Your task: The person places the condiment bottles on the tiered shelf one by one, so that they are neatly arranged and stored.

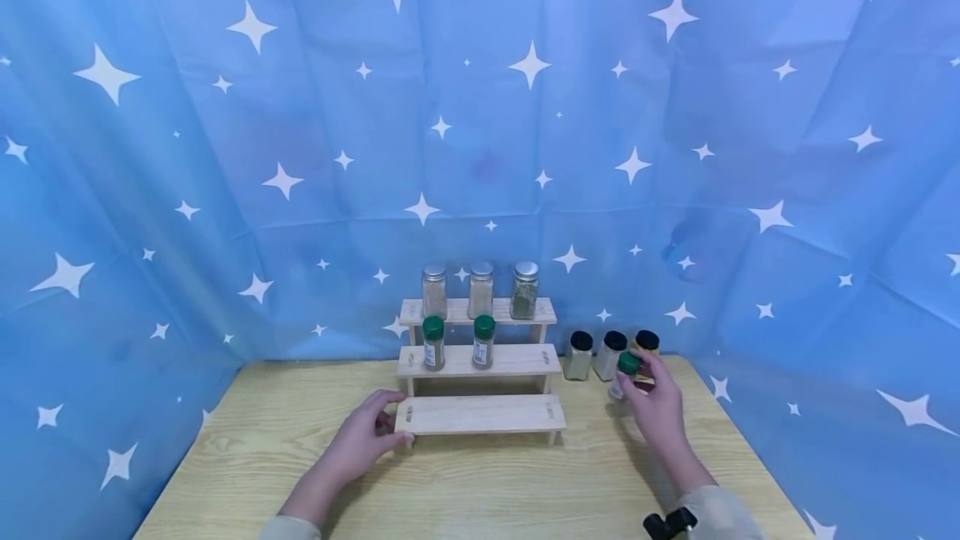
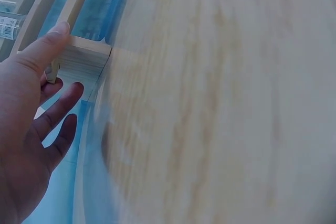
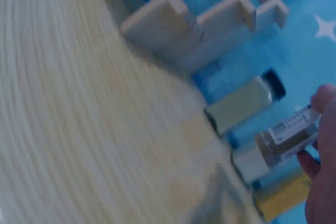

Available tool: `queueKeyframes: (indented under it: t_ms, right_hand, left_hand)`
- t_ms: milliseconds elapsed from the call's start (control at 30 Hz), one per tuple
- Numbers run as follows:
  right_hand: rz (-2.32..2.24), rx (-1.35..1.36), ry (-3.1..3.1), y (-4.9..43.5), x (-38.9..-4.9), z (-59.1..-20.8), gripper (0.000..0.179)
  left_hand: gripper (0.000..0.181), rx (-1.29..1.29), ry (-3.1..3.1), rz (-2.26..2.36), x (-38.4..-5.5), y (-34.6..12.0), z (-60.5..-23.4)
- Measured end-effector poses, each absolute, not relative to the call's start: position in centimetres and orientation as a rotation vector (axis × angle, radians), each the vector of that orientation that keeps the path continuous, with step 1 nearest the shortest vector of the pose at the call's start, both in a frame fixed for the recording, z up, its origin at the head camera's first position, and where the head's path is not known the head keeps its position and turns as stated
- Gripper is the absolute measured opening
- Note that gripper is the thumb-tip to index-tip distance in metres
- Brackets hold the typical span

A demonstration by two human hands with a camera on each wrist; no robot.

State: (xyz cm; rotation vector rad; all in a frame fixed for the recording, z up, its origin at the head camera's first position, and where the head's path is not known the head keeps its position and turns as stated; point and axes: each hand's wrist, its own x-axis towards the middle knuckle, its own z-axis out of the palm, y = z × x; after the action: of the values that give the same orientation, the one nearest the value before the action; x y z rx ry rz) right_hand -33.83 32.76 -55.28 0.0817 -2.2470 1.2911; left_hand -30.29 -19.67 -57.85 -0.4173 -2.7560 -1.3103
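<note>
My left hand [image 1: 366, 433] grips the left end of the lowest step of a three-tier wooden spice rack [image 1: 480, 415]. In the left wrist view the thumb lies on the board's edge with a fingertip beneath it. To the right of the rack, my right hand [image 1: 662, 411] pinches a green-capped spice jar [image 3: 286, 136] near its cap, close in front of the black-lidded jars. The jar has a white label and brownish contents. Two more green-capped jars [image 1: 483, 343] stand on the middle step, and three silver-lidded jars [image 1: 525, 294] on the top step.
Three black-lidded jars stand right of the rack: a pale one [image 1: 578, 358], another pale one [image 1: 610, 357] and a yellow one [image 1: 647, 342] partly behind my right hand. A blue star-printed curtain [image 1: 480, 165] hangs round the wooden table [image 1: 465, 490].
</note>
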Motion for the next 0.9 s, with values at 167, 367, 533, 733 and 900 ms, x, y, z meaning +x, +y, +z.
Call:
queueKeyframes:
  t_ms: [167, 367, 533, 733, 900]
  right_hand:
    - [1.297, 0.173, -2.227, 30.7, -33.8, -54.5, 0.049]
    - [1.319, 0.283, -2.170, 28.2, -33.6, -53.3, 0.047]
    - [1.339, 0.315, -2.123, 26.8, -33.7, -51.9, 0.046]
    - [1.354, 0.356, -2.079, 25.4, -33.8, -50.4, 0.046]
    - [1.359, 0.408, -2.084, 24.0, -34.2, -49.6, 0.047]
  left_hand:
    - [0.073, -0.419, -2.766, -1.291, -30.4, -19.7, -58.0]
    - [0.071, -0.417, -2.771, -1.295, -30.5, -19.7, -57.8]
    - [0.070, -0.429, -2.773, -1.282, -30.5, -19.8, -57.7]
    - [0.070, -0.474, -2.777, -1.252, -30.5, -19.8, -57.8]
    - [0.069, -0.476, -2.774, -1.266, -30.4, -19.7, -57.4]
